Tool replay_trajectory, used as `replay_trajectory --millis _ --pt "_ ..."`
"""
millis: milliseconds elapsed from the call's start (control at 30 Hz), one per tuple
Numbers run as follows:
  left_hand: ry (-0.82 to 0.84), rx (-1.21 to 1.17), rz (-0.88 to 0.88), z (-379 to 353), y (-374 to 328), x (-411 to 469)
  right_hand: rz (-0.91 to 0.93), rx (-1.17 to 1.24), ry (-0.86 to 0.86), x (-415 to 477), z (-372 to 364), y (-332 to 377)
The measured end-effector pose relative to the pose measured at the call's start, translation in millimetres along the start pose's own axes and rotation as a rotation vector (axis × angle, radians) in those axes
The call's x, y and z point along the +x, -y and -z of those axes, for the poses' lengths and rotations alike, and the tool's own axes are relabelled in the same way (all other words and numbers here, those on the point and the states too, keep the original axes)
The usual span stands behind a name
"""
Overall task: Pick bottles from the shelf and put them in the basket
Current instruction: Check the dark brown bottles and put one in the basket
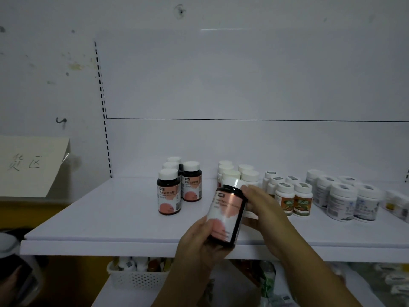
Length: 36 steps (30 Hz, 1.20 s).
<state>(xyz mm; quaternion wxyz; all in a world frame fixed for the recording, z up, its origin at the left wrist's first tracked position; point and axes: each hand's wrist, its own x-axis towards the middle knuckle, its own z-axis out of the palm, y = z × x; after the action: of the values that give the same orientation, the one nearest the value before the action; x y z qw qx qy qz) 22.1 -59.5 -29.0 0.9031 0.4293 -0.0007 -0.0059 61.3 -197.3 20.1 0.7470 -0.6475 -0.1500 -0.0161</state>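
A dark bottle [225, 214] with a white cap and a pink-and-white label is held tilted in front of the white shelf's [110, 218] front edge. My left hand [199, 242] grips its lower part from the left. My right hand [263, 209] wraps its upper right side near the cap. Several matching dark bottles [169, 193] stand on the shelf to the left. A white perforated basket [137, 278] sits below the shelf on a lower level, with several small items inside.
Several white bottles [250, 176], orange-labelled white bottles [302, 202] and larger blue-labelled white jars [342, 201] stand in rows to the right on the shelf. A paper sign [28, 165] hangs at the left. More goods lie on the lower shelf at the right.
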Motion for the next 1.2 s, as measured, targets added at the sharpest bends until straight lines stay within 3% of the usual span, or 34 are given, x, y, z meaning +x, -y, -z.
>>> replay_trajectory --millis 133,233,300,400,567,767,967,1067,1200 --pt "-0.051 0.191 -0.141 -5.3 3.1 -1.9 0.054 -0.086 0.007 -4.4 -5.2 -1.6" --pt "0.083 -0.052 0.059 -4.6 0.9 -3.8 0.014 0.000 -0.007 -4.2 -1.6 -1.6" --pt "0.107 -0.059 0.124 -1.2 -2.5 -4.9 -0.016 0.042 0.017 -3.4 1.4 -0.4" --pt "0.072 0.077 -0.031 0.6 -1.8 -5.3 0.003 0.008 0.020 -4.8 -0.1 0.4" --pt "-0.138 0.349 -0.226 -3.3 -1.6 -1.6 0.042 -0.125 -0.007 -7.4 -10.6 -5.9" --pt "0.033 0.302 -0.109 3.3 -17.3 1.0 -0.040 0.038 0.022 -0.2 -10.7 -7.7" --pt "-0.162 0.410 -0.283 7.6 -18.7 6.7 0.078 -0.219 0.016 1.1 -24.0 -14.7" --pt "-0.124 0.513 -0.317 12.8 -36.4 10.9 0.108 -0.309 -0.003 8.8 -34.5 -22.2" --pt "-0.342 0.827 -0.633 28.3 -98.1 35.9 0.139 -0.434 -0.015 40.0 -55.5 -35.4"
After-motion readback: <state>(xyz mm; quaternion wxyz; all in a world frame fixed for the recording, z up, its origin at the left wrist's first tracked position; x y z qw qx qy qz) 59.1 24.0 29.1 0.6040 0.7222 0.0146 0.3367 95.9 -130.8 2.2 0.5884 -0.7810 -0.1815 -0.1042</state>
